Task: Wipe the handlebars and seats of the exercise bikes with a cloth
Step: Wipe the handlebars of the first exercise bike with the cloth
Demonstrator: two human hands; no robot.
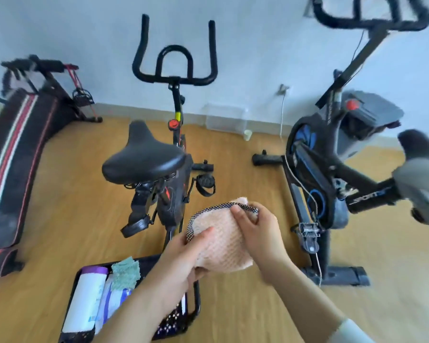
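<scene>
A pink waffle cloth (222,243) with a dark checked border is held in front of me by both hands. My left hand (183,258) grips its lower left edge, and my right hand (260,233) pinches its top right border. Straight ahead stands a black exercise bike with a black seat (144,157) and black handlebars (175,58). On the right is a second bike, black and blue, with its handlebars (372,13) at the top and a grey seat (421,169) at the right edge, blurred.
A black wire basket (196,300) on the wooden floor below my hands holds a white bottle (84,300) with a purple cap, a green cloth (125,273) and packets. A black and red bench (18,154) lies at the left. A clear box (226,117) stands by the wall.
</scene>
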